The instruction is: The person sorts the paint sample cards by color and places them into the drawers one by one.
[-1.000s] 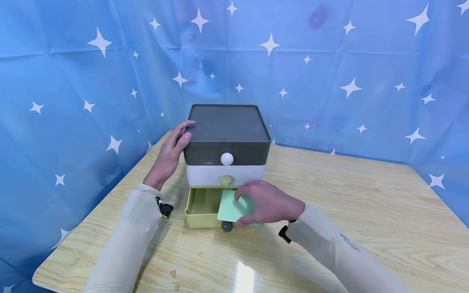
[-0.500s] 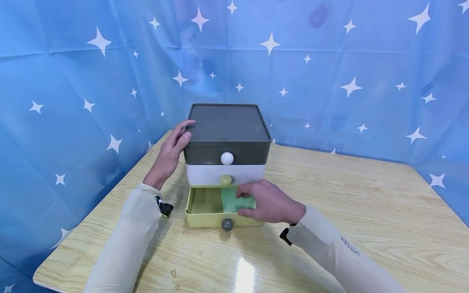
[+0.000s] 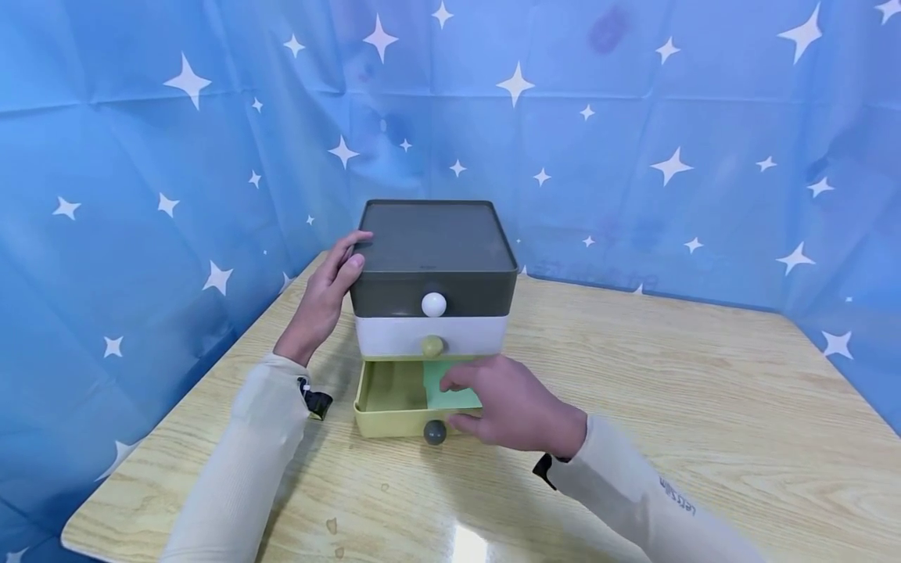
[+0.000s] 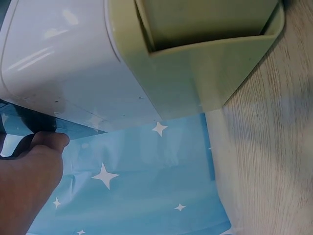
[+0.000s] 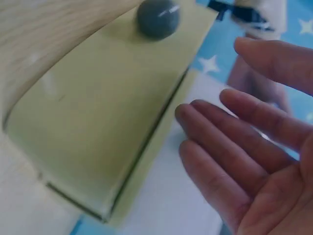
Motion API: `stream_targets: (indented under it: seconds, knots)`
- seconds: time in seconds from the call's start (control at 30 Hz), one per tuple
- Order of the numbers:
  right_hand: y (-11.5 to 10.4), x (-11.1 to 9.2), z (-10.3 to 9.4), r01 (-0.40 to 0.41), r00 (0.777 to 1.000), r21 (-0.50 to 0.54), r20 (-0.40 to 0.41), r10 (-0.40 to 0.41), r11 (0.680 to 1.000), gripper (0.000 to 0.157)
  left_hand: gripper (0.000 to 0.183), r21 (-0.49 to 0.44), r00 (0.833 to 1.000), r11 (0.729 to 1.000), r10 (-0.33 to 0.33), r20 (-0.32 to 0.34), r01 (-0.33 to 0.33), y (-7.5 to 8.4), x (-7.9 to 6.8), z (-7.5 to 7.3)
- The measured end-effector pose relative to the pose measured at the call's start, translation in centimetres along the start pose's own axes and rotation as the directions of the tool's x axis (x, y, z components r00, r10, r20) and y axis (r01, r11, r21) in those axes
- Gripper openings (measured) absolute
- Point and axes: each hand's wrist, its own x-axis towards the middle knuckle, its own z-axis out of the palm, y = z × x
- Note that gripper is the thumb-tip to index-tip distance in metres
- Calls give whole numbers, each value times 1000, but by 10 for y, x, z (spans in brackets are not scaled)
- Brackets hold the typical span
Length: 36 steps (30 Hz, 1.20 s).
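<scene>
A small drawer cabinet (image 3: 436,234) with a dark grey top tier and a white middle tier stands on the table. Its olive-green bottom drawer (image 3: 390,424), with a dark grey knob (image 3: 434,432), is pulled out. Inside, on the right side, lies a flat mint-green card (image 3: 436,397), partly hidden by my right hand (image 3: 517,403). That hand hovers in front of the drawer, thumb and fingers apart, holding nothing; the right wrist view has its fingers (image 5: 215,171) spread beside the drawer front. My left hand (image 3: 320,301) rests on the cabinet's upper left edge, thumb near the front corner.
A wood-grain table (image 3: 669,407) extends to both sides of the cabinet. Blue cloth with white stars (image 3: 598,141) hangs behind it and along the left. A white knob (image 3: 433,305) and an olive knob (image 3: 432,346) stick out from the upper tiers.
My right hand has let go of the mint-green card, which dropped from over the drawer front to lie inside. The hand has since drawn slightly toward me. The left hand stays put.
</scene>
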Motion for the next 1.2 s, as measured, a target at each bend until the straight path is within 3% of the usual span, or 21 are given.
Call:
stream_targets:
  seconds: [0.13, 0.33, 0.47, 0.63, 0.9, 1.2]
  knots:
    - [-16, -2, -3, 81, 997, 3, -19, -81, 997, 23, 49, -7, 1000, 1000, 4, 4, -4, 0, 0, 0]
    - [-28, -4, 13, 109, 990, -122, 97, -98, 987, 20, 49, -19, 1000, 1000, 2, 0, -2, 0, -1, 0]
    - [-27, -7, 31, 113, 990, -296, 114, -82, 948, 17, 49, -14, 1000, 1000, 1, 3, -1, -1, -1, 1]
    - [-23, -4, 43, 137, 991, -433, 68, -119, 891, 30, 48, -26, 1000, 1000, 3, -3, -3, 0, 0, 2]
    - [-10, 9, 51, 108, 992, -464, -1, -123, 879, 36, 49, -30, 1000, 1000, 5, -4, -6, 1, -2, 2]
    - [7, 30, 55, 2, 998, -407, -50, -24, 913, 37, 48, -24, 1000, 1000, 3, 0, -3, 1, -2, 3]
